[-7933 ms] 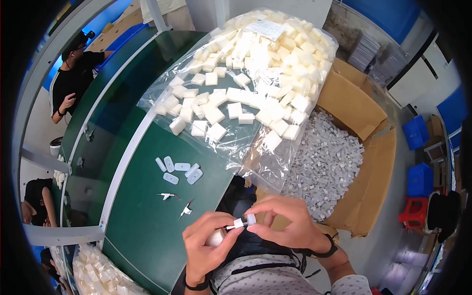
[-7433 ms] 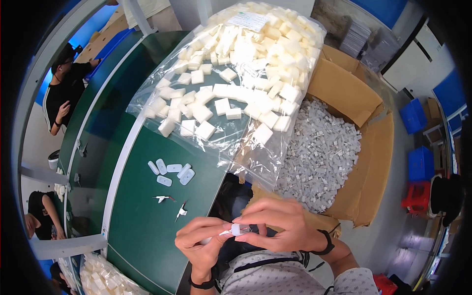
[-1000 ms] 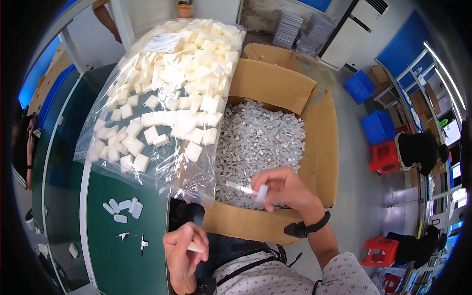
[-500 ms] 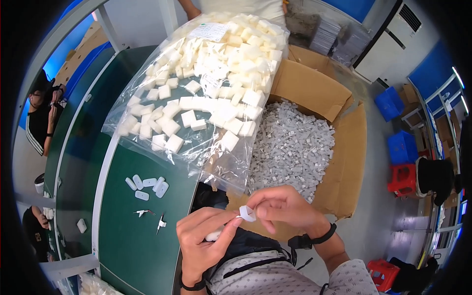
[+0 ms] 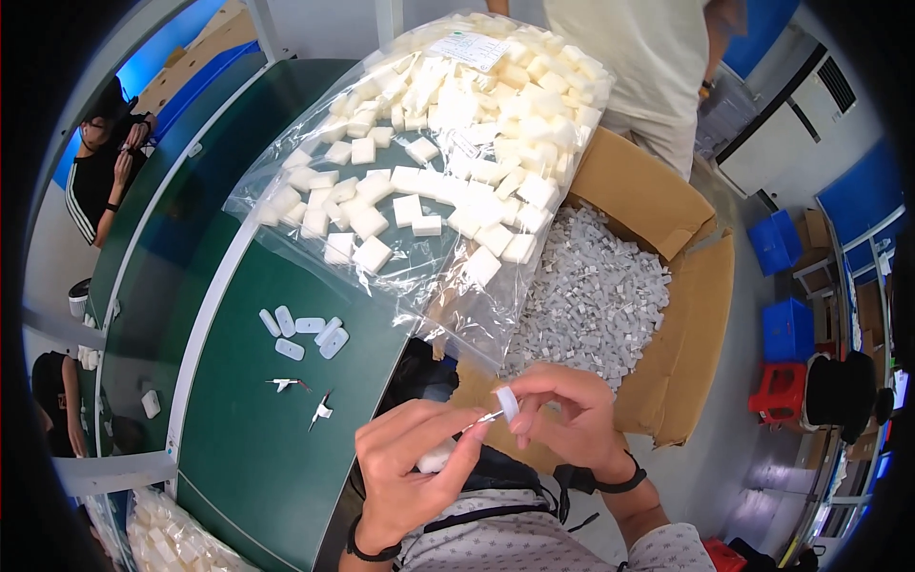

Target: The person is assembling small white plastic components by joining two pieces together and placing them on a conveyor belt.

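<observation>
Between the fingertips of my right hand (image 5: 572,408) is a small white oblong piece (image 5: 507,404), tilted on edge. My left hand (image 5: 412,467) pinches a thin metal-tipped piece (image 5: 490,417) whose end meets the white piece; how far it goes in I cannot tell. Another rounded white piece (image 5: 437,458) shows under the left fingers. On the green table, to the left, lie several pale oblong pieces (image 5: 290,350) in a cluster. Nearer me are two small white parts with thin leads, one (image 5: 283,383) on its side and one (image 5: 323,410) slanted.
A clear plastic bag (image 5: 448,296) of white foam blocks covers the far side of the green table (image 5: 238,458). Right of it stands a cardboard box (image 5: 701,334) full of small grey-white parts (image 5: 600,286). A person (image 5: 629,57) stands behind the box; others sit at left.
The white piece has turned more edge-on and sits slightly apart from my left fingertips, baring more of the metal tip. The view has shifted, and a person stands behind the box.
</observation>
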The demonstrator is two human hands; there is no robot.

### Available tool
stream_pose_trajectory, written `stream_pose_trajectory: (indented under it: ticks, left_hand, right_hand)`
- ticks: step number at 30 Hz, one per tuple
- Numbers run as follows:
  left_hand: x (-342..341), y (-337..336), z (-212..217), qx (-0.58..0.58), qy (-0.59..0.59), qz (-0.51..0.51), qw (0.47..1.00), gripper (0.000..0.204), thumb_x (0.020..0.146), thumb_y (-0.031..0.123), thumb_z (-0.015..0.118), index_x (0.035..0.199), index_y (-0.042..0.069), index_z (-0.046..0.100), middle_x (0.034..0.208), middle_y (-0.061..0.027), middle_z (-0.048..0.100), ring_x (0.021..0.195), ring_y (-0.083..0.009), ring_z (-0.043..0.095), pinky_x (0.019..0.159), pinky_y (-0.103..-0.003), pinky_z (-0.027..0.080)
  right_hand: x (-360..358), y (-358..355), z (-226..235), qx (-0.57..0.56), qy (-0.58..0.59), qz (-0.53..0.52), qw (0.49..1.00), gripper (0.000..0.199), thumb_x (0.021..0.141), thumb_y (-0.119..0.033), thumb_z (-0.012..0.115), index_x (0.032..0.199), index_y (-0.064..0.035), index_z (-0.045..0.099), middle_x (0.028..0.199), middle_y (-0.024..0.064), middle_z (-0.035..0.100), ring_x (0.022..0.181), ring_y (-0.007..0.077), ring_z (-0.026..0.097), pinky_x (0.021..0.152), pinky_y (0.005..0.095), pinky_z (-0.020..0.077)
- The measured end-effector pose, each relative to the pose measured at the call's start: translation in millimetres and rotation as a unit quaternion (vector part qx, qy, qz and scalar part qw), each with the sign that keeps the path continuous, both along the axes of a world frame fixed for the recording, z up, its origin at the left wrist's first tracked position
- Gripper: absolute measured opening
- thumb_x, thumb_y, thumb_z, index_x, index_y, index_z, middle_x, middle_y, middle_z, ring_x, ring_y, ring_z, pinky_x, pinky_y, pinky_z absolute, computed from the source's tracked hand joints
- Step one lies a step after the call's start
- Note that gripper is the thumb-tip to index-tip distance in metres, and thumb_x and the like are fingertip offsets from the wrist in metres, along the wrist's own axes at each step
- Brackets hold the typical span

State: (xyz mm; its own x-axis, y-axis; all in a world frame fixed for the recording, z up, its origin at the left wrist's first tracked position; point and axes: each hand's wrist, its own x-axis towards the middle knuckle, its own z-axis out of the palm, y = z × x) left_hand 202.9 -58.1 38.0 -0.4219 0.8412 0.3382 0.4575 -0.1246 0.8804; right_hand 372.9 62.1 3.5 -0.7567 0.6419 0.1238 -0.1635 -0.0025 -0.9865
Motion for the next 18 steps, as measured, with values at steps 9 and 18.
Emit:
stream_pose_trajectory:
  ticks: [9,18]
  left_hand:
    - [-5,-6,-5,0.061,0.016,-0.021,0.998,0.015,0.067,-0.004,0.079,0.082,0.0,0.077,0.069,-0.009,0.07,0.054,-0.0184,0.061,0.05,-0.027,0.043]
    - [-10,-11,-22,0.11,0.053,-0.032,0.992,0.024,0.058,-0.004,0.08,0.082,0.0,0.079,0.066,-0.0067,0.068,0.051,-0.0181,0.057,0.048,-0.026,0.043]
  right_hand:
    - [-8,-6,21,0.192,0.001,-0.033,0.981,0.028,0.075,-0.005,0.086,0.101,-0.0006,0.076,0.083,0.0097,0.073,0.062,0.0142,0.067,0.057,0.0246,0.0485]
    - [-9,-4,28,0.332,-0.004,-0.059,0.941,0.031,0.072,-0.017,0.09,0.1,-0.0074,0.079,0.082,0.0012,0.072,0.056,0.014,0.064,0.049,0.0242,0.0459]
